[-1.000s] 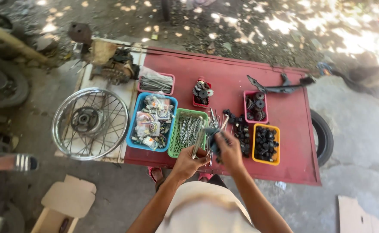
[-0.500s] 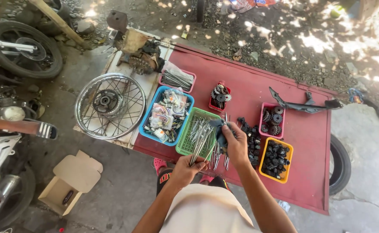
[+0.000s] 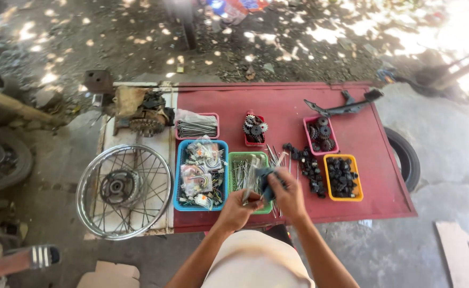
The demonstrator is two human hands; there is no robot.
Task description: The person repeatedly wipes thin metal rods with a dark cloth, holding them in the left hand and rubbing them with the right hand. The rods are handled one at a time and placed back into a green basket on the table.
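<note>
Over the green basket (image 3: 239, 173), our left hand (image 3: 238, 209) pinched a metal spoke (image 3: 249, 188) while our right hand (image 3: 286, 193) closed a dark rag (image 3: 266, 178) around it, and we judged a loose pinch might drop it among the others.

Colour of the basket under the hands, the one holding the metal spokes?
Green basket, a slotted plastic one; the head view shows it between the blue and yellow ones.
</note>
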